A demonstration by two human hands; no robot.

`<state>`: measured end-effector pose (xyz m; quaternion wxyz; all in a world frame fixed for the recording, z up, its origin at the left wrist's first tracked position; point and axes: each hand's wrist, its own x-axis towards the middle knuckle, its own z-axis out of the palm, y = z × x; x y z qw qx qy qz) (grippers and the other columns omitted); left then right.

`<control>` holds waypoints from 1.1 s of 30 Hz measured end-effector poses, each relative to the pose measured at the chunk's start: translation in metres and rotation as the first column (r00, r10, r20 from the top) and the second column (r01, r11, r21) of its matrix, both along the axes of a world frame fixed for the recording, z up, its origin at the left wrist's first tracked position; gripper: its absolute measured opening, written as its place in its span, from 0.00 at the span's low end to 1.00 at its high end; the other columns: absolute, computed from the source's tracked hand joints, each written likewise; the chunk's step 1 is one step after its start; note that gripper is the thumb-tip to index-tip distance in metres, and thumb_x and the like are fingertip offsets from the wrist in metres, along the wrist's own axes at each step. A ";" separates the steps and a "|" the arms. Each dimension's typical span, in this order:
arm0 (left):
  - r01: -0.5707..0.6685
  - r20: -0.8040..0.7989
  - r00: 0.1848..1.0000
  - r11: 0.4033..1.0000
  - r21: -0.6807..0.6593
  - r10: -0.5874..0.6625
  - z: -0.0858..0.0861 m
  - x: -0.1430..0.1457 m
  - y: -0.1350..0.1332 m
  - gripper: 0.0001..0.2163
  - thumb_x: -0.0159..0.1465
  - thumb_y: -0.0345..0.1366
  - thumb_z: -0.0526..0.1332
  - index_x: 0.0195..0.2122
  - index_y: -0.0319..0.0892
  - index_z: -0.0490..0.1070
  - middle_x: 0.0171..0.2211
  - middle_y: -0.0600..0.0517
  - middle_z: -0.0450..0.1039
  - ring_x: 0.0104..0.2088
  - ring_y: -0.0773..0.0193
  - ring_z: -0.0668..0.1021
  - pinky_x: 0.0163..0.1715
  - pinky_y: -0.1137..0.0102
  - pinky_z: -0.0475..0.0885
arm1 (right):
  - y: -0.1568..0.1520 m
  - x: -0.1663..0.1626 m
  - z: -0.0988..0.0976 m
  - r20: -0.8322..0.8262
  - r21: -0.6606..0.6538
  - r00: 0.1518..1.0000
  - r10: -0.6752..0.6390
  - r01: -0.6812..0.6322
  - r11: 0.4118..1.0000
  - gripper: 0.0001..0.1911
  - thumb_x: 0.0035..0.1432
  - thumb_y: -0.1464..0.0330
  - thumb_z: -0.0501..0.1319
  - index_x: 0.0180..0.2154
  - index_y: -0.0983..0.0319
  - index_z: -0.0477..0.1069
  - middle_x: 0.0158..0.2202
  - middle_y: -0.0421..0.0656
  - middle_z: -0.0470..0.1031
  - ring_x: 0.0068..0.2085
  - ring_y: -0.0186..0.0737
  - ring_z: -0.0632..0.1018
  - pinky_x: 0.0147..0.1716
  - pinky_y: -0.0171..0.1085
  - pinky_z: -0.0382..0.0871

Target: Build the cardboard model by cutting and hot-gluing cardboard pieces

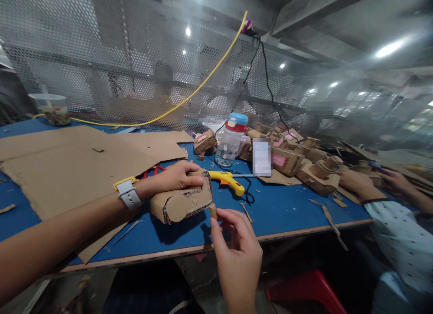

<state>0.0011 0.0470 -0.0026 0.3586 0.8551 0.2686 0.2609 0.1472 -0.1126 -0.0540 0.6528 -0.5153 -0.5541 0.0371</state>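
My left hand (pixel 181 176) grips the top of a small cardboard model (pixel 192 200), its fingers closed over the far edge. The model has a round cardboard disc on its near side and raw corrugated edges, and it is held just over the blue table. Between the thumb and forefinger of my right hand (pixel 235 239) is a small cardboard strip (pixel 213 211), touching or very near the model's right lower corner. Just behind the model lies a yellow glue gun (pixel 228 182) with an orange trigger, partly hidden by it.
Large cardboard sheets (pixel 84 165) cover the table's left. A clear water bottle (pixel 229 142), a propped phone (pixel 262 157) and several cardboard models (pixel 304 163) stand behind. At right, a co-worker's hand (pixel 360 184) rests by the models. Cardboard scraps (pixel 328 214) lie near the front edge.
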 end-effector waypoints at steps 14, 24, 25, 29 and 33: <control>-0.007 -0.004 1.000 1.000 0.012 0.007 -0.004 -0.002 0.003 0.23 0.57 0.58 0.59 0.28 0.40 0.69 0.24 0.55 0.63 0.28 0.65 0.67 0.29 0.71 0.63 | 0.004 -0.007 -0.002 0.054 0.043 0.997 -0.055 0.053 0.998 0.06 0.56 0.75 0.62 0.35 0.63 0.78 0.34 0.45 0.78 0.36 0.36 0.80 0.33 0.31 0.74; -0.002 -0.003 1.000 1.000 -0.011 0.002 -0.003 -0.001 0.002 0.23 0.57 0.59 0.59 0.29 0.39 0.71 0.24 0.55 0.64 0.27 0.65 0.68 0.30 0.71 0.63 | -0.004 -0.012 0.005 0.072 0.105 0.988 -0.136 0.128 0.986 0.06 0.56 0.76 0.62 0.36 0.63 0.76 0.33 0.43 0.77 0.34 0.34 0.78 0.31 0.30 0.74; -0.002 -0.003 1.000 1.000 -0.014 0.002 -0.003 -0.001 0.002 0.23 0.57 0.59 0.59 0.29 0.39 0.71 0.24 0.55 0.64 0.27 0.65 0.68 0.30 0.71 0.63 | -0.005 -0.014 0.006 0.083 0.109 0.988 -0.129 0.120 0.987 0.07 0.56 0.76 0.61 0.36 0.63 0.76 0.33 0.43 0.77 0.34 0.34 0.78 0.32 0.31 0.74; 0.005 0.001 1.000 1.000 -0.013 -0.005 -0.004 -0.001 0.004 0.23 0.56 0.58 0.60 0.30 0.39 0.71 0.25 0.55 0.65 0.28 0.64 0.68 0.30 0.70 0.64 | -0.005 -0.021 0.010 0.119 0.104 0.988 -0.099 0.086 0.991 0.07 0.56 0.77 0.61 0.35 0.63 0.76 0.32 0.43 0.77 0.34 0.34 0.78 0.34 0.31 0.75; 0.006 -0.008 1.000 1.000 -0.021 -0.006 -0.005 -0.002 0.005 0.22 0.57 0.56 0.60 0.32 0.39 0.72 0.25 0.55 0.65 0.28 0.64 0.69 0.31 0.71 0.64 | -0.002 -0.026 0.013 0.131 0.085 0.988 -0.084 0.073 0.994 0.07 0.56 0.78 0.60 0.35 0.64 0.76 0.32 0.44 0.77 0.34 0.34 0.79 0.33 0.31 0.75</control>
